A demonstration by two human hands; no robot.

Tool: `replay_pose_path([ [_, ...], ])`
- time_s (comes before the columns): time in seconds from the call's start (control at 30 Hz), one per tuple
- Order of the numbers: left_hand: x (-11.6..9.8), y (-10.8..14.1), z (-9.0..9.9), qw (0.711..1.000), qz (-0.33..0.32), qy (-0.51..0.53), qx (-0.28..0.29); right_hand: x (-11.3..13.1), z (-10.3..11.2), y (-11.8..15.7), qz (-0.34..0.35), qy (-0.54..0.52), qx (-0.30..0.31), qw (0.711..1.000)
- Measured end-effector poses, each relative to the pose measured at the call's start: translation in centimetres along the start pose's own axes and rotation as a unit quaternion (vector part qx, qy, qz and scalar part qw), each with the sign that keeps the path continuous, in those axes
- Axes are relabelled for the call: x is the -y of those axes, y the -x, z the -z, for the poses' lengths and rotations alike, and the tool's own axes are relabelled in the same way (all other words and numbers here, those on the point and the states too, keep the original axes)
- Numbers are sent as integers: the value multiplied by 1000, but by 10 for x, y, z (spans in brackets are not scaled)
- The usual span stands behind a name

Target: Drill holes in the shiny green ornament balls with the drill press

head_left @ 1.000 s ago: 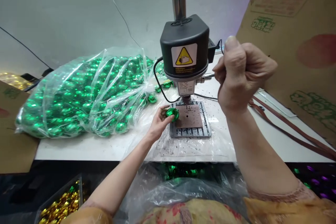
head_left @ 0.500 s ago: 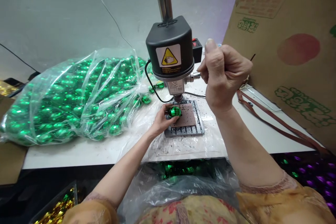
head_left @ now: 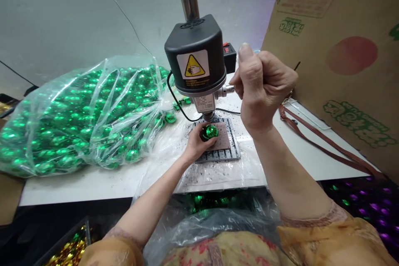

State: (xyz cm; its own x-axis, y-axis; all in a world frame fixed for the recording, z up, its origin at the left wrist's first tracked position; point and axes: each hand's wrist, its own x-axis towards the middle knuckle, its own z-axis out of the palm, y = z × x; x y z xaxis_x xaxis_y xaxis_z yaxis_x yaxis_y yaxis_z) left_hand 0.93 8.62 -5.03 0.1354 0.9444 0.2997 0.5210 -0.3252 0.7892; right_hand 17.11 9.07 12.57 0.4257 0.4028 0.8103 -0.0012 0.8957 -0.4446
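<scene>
A small shiny green faceted ball [head_left: 212, 131] is held in my left hand [head_left: 199, 139], thumb in front and fingers behind. It sits low over a brownish square pad [head_left: 223, 141] on the slotted metal base [head_left: 234, 156] of a small bench drill press [head_left: 195, 56]. The chuck [head_left: 208, 116] is just above and behind the ball; the drill bit is not visible. My right hand [head_left: 264, 87] is closed in a fist, thumb up, at the feed lever [head_left: 229, 88] on the press's right side. Its fingers hide most of the lever.
A clear plastic bag [head_left: 77, 120] of green balls lies left on the white table [head_left: 77, 189]. Dark shavings litter the base and plastic sheet. A large carton [head_left: 336, 50] and brown strap [head_left: 324, 145] are on the right. Gold pieces [head_left: 70, 249] and purple balls [head_left: 374, 208] lie below.
My left hand has shifted the green ball slightly right over the pad, and the ball looks turned. My right hand stays closed at the lever. The whole view has shifted a little.
</scene>
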Motion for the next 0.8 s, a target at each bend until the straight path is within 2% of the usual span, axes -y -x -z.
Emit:
replay_pose_path([
  [0.1, 3, 4, -7, 1000, 20, 13, -20, 1, -1, 0, -11, 16, -3, 1000],
  [0.4, 0, 8, -10, 999, 4, 11, -42, -2, 5, 11, 31, 31, -6, 999],
  [0.67, 0, 10, -9, 999, -10, 5, -33, -15, 7, 27, 70, -15, -43, 997],
  [0.8, 1, 11, -10, 999, -9, 0, -34, -14, 11, 30, 69, 9, -31, 997],
])
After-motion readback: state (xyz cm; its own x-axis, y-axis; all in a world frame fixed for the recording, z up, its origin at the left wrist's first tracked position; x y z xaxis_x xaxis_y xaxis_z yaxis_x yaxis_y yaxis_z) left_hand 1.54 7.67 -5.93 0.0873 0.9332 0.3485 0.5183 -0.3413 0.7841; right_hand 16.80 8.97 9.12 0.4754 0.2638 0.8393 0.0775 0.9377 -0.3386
